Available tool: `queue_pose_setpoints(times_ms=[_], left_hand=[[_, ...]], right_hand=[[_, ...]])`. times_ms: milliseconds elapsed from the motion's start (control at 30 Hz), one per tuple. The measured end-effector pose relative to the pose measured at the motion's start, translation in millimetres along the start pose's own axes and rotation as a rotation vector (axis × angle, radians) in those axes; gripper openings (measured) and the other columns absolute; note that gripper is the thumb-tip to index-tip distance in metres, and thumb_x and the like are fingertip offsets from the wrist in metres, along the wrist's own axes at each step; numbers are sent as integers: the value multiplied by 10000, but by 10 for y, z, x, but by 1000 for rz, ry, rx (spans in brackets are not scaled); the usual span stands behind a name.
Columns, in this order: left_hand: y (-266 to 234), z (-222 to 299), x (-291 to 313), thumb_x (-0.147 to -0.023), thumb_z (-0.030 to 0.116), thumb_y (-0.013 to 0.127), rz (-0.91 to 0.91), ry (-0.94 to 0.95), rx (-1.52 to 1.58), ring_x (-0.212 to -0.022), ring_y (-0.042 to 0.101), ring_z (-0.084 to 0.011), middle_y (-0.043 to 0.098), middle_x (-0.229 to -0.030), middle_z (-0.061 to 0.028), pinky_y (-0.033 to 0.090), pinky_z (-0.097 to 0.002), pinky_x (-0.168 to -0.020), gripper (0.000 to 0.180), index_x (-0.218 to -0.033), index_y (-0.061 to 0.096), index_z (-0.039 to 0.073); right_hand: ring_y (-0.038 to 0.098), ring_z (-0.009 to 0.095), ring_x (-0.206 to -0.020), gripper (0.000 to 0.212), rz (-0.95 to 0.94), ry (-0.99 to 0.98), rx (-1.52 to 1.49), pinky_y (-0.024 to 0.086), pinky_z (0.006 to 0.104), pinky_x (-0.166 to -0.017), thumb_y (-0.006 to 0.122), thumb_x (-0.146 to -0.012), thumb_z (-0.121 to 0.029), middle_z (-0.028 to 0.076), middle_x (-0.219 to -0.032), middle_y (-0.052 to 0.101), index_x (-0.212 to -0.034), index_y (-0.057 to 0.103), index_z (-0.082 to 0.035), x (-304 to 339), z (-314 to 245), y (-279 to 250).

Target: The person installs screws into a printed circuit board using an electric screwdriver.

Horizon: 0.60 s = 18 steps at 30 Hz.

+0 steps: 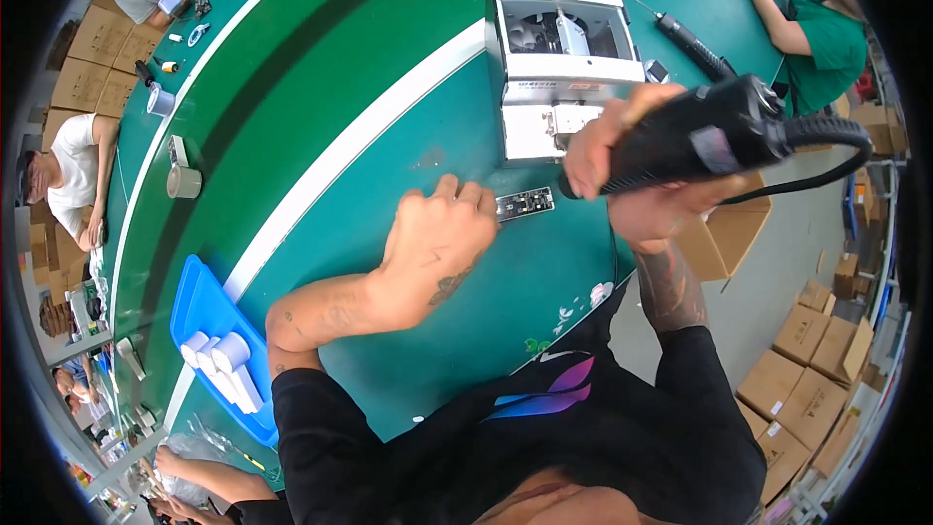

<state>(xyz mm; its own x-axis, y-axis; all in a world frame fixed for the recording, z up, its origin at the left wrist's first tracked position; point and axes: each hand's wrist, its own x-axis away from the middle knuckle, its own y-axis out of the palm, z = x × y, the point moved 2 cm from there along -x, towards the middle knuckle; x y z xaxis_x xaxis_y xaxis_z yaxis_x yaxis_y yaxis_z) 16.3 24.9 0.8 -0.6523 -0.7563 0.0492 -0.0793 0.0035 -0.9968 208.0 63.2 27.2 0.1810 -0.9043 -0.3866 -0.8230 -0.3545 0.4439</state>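
My left hand (437, 233) is closed on one end of a narrow circuit board (525, 204), which lies at the green tabletop; its fingertips are partly hidden. Wrapped round a black electric screwdriver (680, 141) is my right hand (646, 219), somewhat blurred. The screwdriver is tilted, its nose low and just right of the board's free end; I cannot make out its bit. A black cable (855, 131) curves off its rear. Directly beyond the right hand stands a silver screw feeder (520, 68) with a clear window.
A blue tray (190, 316) with white cylindrical parts (228, 355) sits at my left. Beyond a white rail runs a green conveyor belt (321, 68). A second screwdriver (695, 44) lies right of the feeder. An open carton (734, 238) stands at lower right. Several co-workers sit around.
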Motion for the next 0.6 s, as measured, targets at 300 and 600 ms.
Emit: queue_pose_setpoints(times_ms=[300,600], left_hand=[[-2,16,22,-873,327,671,-5,-8,-16,-800,631,-181,606,-772,-19,488,-335,-536,246,-835,600,94],[13,18,40,-747,107,677,18,8,12,-799,644,-172,631,-775,-46,486,-305,-513,113,-834,640,46]], right_hand=[[461,164,-447,1126,217,-168,406,424,310,-429,290,-688,-981,84,-629,505,-1242,441,-13,-391,-409,250],[477,155,-441,1058,181,-56,410,414,282,-431,305,-739,-946,74,-617,502,-1199,444,-4,-249,-251,206]])
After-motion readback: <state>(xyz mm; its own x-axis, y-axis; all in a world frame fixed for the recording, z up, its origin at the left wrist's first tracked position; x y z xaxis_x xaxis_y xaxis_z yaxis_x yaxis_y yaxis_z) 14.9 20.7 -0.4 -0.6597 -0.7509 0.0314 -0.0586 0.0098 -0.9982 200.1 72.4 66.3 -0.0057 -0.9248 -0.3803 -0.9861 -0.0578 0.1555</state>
